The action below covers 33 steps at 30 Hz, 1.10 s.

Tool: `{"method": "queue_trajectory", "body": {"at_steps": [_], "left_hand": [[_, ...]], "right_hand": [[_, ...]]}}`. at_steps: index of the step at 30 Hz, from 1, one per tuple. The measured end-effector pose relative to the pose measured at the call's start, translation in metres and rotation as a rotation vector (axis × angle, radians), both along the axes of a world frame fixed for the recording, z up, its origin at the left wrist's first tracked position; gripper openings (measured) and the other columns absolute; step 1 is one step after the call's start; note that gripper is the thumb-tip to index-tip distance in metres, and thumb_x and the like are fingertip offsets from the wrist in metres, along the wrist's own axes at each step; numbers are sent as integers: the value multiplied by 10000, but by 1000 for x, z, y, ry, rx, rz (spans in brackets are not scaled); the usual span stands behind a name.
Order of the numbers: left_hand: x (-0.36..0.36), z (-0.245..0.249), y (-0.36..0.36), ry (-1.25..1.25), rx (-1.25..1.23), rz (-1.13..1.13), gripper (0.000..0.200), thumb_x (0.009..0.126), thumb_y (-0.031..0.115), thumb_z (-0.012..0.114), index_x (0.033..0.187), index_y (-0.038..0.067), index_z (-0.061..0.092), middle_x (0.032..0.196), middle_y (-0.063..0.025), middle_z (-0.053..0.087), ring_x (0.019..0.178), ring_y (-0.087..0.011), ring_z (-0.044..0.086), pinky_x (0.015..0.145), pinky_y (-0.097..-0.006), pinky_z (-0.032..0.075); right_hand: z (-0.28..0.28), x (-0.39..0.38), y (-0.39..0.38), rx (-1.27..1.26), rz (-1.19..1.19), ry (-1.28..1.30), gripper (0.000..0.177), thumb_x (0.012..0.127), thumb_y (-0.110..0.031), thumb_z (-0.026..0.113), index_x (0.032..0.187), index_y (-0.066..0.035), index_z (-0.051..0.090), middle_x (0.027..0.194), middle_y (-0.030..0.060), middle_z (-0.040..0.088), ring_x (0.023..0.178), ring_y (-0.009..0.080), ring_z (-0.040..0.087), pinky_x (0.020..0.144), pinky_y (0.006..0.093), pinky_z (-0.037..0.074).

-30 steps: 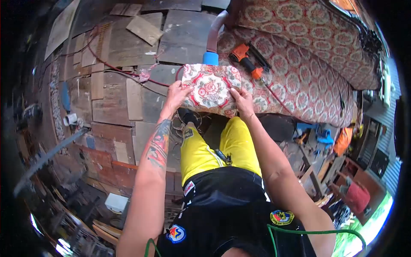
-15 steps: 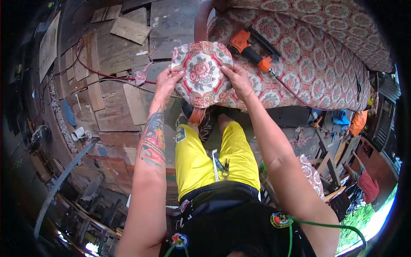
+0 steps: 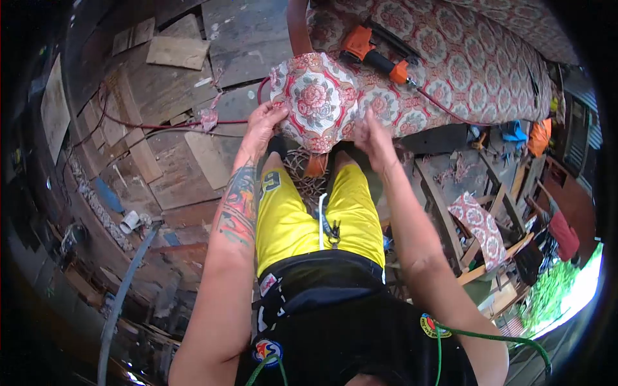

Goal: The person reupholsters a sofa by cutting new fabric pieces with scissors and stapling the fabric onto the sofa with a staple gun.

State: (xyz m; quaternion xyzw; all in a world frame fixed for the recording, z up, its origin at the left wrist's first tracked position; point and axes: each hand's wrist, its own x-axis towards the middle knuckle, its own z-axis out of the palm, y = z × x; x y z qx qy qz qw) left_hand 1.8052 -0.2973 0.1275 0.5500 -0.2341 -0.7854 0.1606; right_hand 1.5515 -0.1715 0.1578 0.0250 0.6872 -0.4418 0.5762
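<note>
A piece of floral upholstery fabric (image 3: 315, 100) lies over the front end of the sofa's curved wooden armrest (image 3: 298, 29). My left hand (image 3: 262, 125) holds the fabric's left edge, with the thumb on top and the fingers underneath. Just off its right edge is my right hand (image 3: 373, 138), fingers raised and apart, slightly blurred, with nothing visible in it. An orange and black air stapler (image 3: 380, 58) rests on the floral sofa seat (image 3: 450, 83), its red hose running right. Below the fabric, a brown wooden part (image 3: 315, 166) shows between my legs.
Worn boards (image 3: 177, 51) cover the floor on the left, crossed by a red hose (image 3: 161, 122). A white cup (image 3: 129, 222) lies at lower left. To the right stands a wooden frame (image 3: 441, 209) with another floral fabric piece (image 3: 479, 228) on it. An orange bag (image 3: 539, 138) is farther right.
My right hand has let go of the fabric's right edge and moved slightly down and right. The left hand stays on the left edge. The view has shifted a little.
</note>
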Motion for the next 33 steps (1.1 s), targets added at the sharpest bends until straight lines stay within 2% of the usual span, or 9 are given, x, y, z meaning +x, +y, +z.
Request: {"method": "queue_trajectory", "body": {"at_steps": [2, 4, 6, 9, 12, 15, 17, 23, 33], "left_hand": [[-1, 0, -3, 80, 21, 16, 391, 882, 241, 739, 1202, 83, 579, 1019, 13, 680, 834, -78, 625, 704, -248, 481], [1, -5, -7, 95, 43, 7, 399, 892, 278, 729, 1208, 91, 574, 1004, 22, 671, 826, -73, 615, 691, -250, 470], [0, -10, -13, 121, 120, -32, 365, 909, 307, 708, 1189, 109, 581, 972, 34, 661, 813, -81, 605, 718, -247, 453], [-13, -20, -12, 118, 110, -31, 361, 909, 358, 703, 1163, 130, 587, 941, 49, 646, 791, -76, 580, 730, -237, 420], [-30, -37, -4, 288, 162, 71, 343, 908, 375, 706, 1125, 136, 591, 935, 56, 631, 802, -72, 551, 723, -227, 381], [-47, -44, 4, 347, 196, 275, 389, 940, 355, 671, 1218, 98, 585, 1129, -13, 639, 1033, -133, 571, 911, -303, 430], [-53, -50, 8, 423, 114, 377, 466, 959, 372, 630, 1308, 73, 559, 1269, -60, 623, 1207, -202, 550, 1089, -393, 392], [-46, -60, 25, 602, 242, 396, 480, 941, 267, 664, 1344, 60, 504, 1282, -79, 610, 1207, -219, 559, 1085, -421, 416], [-35, -58, 18, 614, 183, 232, 489, 897, 151, 714, 1331, 43, 516, 1260, -60, 628, 1157, -200, 601, 1024, -391, 478]], "right_hand": [[8, 23, 23, 278, -65, -183, 705, 887, -569, 653, 1305, -14, 536, 1086, 54, 626, 834, 117, 556, 718, 265, 463], [11, 51, 30, 288, -124, -74, 785, 851, -618, 665, 1300, 15, 548, 1123, 86, 625, 883, 143, 571, 764, 287, 476], [-3, 67, 24, 60, -19, 729, 628, 940, -457, 624, 1289, 62, 558, 1182, 161, 633, 1077, 233, 599, 937, 329, 461], [-3, 49, -14, -169, 81, 990, 571, 969, -411, 593, 1283, 64, 561, 1166, 176, 640, 1135, 229, 581, 980, 344, 442], [-22, 39, -46, -255, 154, 651, 545, 988, -407, 567, 1268, 60, 576, 1184, 159, 642, 1118, 208, 589, 973, 342, 447], [-31, 29, -71, -106, -244, -260, 462, 1009, -362, 552, 1247, 33, 589, 1235, 107, 638, 1099, 187, 610, 963, 334, 471], [-37, 26, -75, -160, -190, -327, 461, 998, -358, 573, 1260, 22, 577, 1227, 100, 640, 1101, 184, 610, 967, 334, 477], [-47, 23, -54, -384, -169, -611, 385, 938, -175, 671, 1261, 1, 554, 1191, 86, 655, 1102, 177, 621, 999, 344, 489], [-73, 14, -50, -325, -114, -568, 253, 925, -103, 669, 1133, 13, 586, 1076, 125, 686, 956, 183, 684, 863, 335, 572]]}}
